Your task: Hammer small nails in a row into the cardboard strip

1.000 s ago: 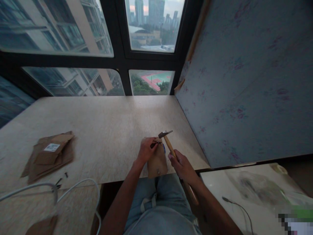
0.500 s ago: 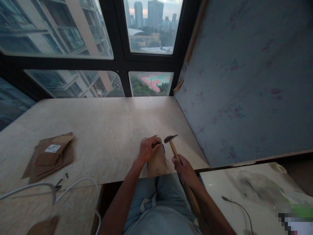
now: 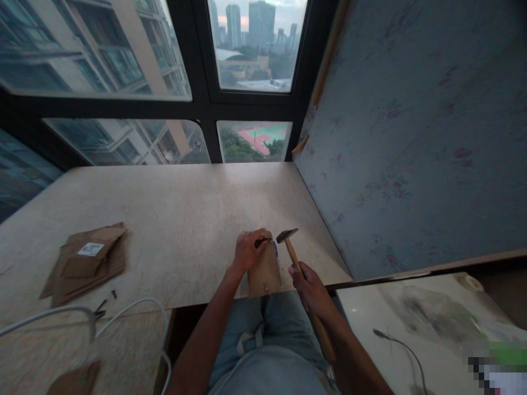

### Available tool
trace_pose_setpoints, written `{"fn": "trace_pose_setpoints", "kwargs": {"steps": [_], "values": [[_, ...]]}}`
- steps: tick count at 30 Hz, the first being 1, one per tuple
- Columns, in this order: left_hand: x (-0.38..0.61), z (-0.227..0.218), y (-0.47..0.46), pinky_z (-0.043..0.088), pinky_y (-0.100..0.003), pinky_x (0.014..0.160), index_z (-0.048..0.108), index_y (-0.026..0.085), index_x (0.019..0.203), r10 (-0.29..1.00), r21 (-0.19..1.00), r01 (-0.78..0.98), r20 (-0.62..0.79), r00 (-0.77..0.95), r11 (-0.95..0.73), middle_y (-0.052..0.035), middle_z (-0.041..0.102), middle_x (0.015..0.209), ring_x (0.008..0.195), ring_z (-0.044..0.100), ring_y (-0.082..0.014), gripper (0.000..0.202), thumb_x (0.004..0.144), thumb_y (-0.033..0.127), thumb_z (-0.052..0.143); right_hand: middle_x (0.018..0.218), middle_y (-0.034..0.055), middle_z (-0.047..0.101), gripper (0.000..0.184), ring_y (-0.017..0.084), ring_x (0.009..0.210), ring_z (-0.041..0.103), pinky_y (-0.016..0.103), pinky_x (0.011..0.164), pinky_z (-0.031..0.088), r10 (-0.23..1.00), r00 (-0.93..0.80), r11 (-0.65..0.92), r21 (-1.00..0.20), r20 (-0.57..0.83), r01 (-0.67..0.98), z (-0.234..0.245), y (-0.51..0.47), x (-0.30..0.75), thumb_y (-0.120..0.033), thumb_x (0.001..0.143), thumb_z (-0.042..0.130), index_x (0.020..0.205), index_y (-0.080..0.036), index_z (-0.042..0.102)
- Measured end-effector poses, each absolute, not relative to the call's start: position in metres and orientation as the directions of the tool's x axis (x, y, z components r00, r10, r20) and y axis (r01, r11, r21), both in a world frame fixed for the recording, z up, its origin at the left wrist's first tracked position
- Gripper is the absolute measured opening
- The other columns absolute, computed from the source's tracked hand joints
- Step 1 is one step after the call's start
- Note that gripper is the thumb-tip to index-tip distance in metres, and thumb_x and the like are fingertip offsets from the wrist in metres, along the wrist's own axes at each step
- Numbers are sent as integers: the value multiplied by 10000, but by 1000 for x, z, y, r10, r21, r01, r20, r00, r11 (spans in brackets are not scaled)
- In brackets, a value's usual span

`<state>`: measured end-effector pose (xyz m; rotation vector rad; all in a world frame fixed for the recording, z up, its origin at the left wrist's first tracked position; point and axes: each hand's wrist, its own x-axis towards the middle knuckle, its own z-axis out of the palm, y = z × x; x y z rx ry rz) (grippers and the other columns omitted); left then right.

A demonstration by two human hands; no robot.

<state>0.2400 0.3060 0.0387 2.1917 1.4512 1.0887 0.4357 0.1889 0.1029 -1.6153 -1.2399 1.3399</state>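
Note:
Close to the table's front edge lies a brown, cardboard-coloured piece point(image 3: 264, 274), with a bit of blue showing at its right side. My left hand point(image 3: 248, 249) rests on its far part, fingers closed around a small dark object point(image 3: 263, 240) too small to name. My right hand point(image 3: 309, 286) grips a hammer point(image 3: 293, 253) by its wooden handle. The hammer's metal head is just right of the brown piece, apart from the dark object. Part of the handle passes behind my right wrist.
To the left lie stacked brown paper packets point(image 3: 88, 263) with a white label. Several small dark pieces point(image 3: 101, 308) and a white cable point(image 3: 152, 300) are near them. A patterned wall panel point(image 3: 411, 164) bounds the right. A white surface point(image 3: 362, 318) there holds a plastic bag and thin cable.
The hammer head has shifted very slightly down. My left hand stays on the brown piece with almost no movement.

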Motion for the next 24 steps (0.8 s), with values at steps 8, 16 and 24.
{"fn": "trace_pose_setpoints", "kwargs": {"steps": [8,16,24], "values": [[241,40,306,543,-401,864,671,304,1177,885,617,654,424,191,-437,-17,773,923,891,706,-236,401,794,201,727,490,-105,415,337,84,324,338,201,325,258,945,8,-321,-919,-328,227,103,187,435,-566,878,522,791,-242,483],[240,39,305,511,-416,889,671,262,1179,897,644,637,396,197,-424,-32,770,952,908,690,-240,376,807,218,702,498,-116,394,339,78,312,332,196,316,256,943,-21,-316,-917,-331,245,101,187,436,-564,915,464,800,-246,444],[239,41,305,495,-420,896,668,242,1192,902,652,631,374,216,-421,-59,761,1007,943,676,-253,412,784,202,702,499,-105,408,352,78,332,337,202,331,264,945,-3,-314,-913,-326,259,97,187,437,-576,899,492,806,-237,471]]}}
